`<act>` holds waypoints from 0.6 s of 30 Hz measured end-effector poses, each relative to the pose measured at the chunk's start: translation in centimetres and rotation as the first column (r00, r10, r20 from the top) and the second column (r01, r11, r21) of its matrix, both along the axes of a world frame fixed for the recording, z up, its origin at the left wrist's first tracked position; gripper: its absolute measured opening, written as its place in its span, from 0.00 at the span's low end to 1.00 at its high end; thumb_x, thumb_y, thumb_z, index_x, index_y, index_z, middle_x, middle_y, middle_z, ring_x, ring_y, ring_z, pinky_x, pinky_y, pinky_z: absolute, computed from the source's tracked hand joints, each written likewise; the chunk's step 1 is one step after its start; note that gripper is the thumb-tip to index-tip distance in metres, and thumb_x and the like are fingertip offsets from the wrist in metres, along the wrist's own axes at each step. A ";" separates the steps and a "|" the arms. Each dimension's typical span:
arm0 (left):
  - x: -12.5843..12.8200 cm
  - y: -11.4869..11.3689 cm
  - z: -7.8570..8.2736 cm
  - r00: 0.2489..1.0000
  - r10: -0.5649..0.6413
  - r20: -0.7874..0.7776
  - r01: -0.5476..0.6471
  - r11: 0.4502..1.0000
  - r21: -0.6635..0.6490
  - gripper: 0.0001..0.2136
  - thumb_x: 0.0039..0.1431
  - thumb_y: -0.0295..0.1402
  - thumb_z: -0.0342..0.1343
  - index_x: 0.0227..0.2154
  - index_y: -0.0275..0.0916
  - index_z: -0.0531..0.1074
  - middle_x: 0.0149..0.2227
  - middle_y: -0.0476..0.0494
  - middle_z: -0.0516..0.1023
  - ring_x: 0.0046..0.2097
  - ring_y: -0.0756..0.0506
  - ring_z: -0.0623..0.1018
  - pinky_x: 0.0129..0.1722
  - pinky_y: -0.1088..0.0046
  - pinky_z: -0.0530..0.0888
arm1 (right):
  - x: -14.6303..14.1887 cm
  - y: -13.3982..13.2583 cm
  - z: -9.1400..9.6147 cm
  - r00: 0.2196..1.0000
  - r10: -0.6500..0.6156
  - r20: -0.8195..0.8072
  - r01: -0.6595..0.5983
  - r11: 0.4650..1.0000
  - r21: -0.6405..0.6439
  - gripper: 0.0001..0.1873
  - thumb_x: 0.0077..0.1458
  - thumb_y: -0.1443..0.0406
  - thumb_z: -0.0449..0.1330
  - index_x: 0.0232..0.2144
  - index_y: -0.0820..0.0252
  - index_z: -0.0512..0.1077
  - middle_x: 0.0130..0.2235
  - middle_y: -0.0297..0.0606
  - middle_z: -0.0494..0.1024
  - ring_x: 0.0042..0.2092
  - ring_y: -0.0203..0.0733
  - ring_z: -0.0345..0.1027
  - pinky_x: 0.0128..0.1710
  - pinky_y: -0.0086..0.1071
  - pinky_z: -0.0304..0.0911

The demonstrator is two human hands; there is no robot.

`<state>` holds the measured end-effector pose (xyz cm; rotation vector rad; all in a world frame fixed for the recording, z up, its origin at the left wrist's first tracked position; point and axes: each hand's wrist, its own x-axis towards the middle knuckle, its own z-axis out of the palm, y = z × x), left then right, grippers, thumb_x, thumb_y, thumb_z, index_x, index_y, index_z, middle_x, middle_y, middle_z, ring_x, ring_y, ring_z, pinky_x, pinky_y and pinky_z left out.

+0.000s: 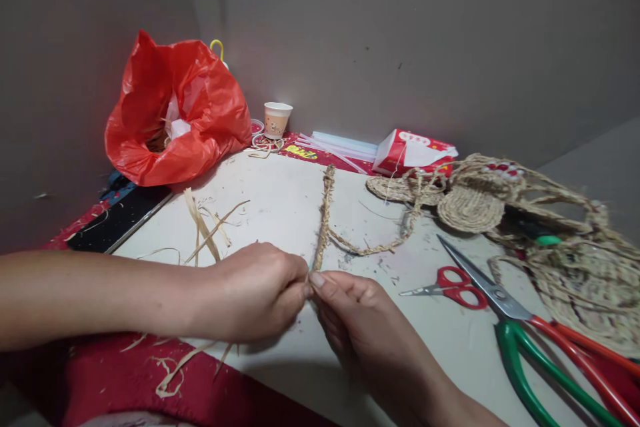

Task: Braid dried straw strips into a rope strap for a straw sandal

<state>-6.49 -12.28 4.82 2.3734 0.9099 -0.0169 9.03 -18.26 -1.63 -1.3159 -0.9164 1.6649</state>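
A thin stick wrapped in twisted straw cord [325,213] stands out from between my hands toward the back of the white board. Its near end is pinched by my right hand [355,310], thumb on top. Close against it, my left hand [267,293] is closed in a fist at the same end; what its fingers hold is mostly hidden, perhaps a fibre strand. From the stick a braided straw cord [367,251] loops right toward coiled straw discs [471,208]. Loose dry straw strips [203,223] lie left of the stick.
Small red-handled scissors [457,288] and large shears [505,300] with green and red handles lie open at right. Woven straw pieces [595,280] pile beyond them. Behind are a red plastic bag [215,107], a paper cup [277,121] and a tissue pack [393,152]. A black phone-like slab [120,220] lies left.
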 end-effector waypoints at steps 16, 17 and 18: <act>-2.5 -3.2 -1.8 0.965 -0.192 0.179 0.160 0.970 0.182 0.05 0.54 0.29 0.49 0.25 0.38 0.67 0.24 0.45 0.72 0.26 0.48 0.70 0.25 0.73 0.64 | 0.0 0.1 0.6 0.994 0.011 -0.105 -0.026 0.991 -0.133 0.16 0.54 0.55 0.56 0.22 0.60 0.65 0.13 0.22 0.50 0.16 0.27 0.38 0.16 0.26 0.35; -2.4 -2.5 -1.4 0.958 -0.029 0.284 0.003 0.996 0.092 0.05 0.56 0.29 0.47 0.29 0.38 0.68 0.28 0.44 0.73 0.29 0.48 0.71 0.28 0.73 0.65 | 0.0 0.1 0.5 0.993 0.023 -0.113 -0.037 0.991 -0.125 0.16 0.54 0.55 0.56 0.22 0.60 0.65 0.13 0.22 0.49 0.16 0.27 0.38 0.16 0.26 0.35; -2.1 -1.9 -1.2 0.926 0.142 0.351 -0.128 0.990 -0.062 0.06 0.57 0.30 0.47 0.34 0.38 0.68 0.31 0.44 0.74 0.31 0.49 0.72 0.31 0.73 0.66 | 0.1 0.2 0.4 0.993 0.035 -0.116 -0.048 0.992 -0.114 0.16 0.54 0.55 0.56 0.23 0.60 0.66 0.12 0.21 0.49 0.15 0.27 0.38 0.16 0.26 0.35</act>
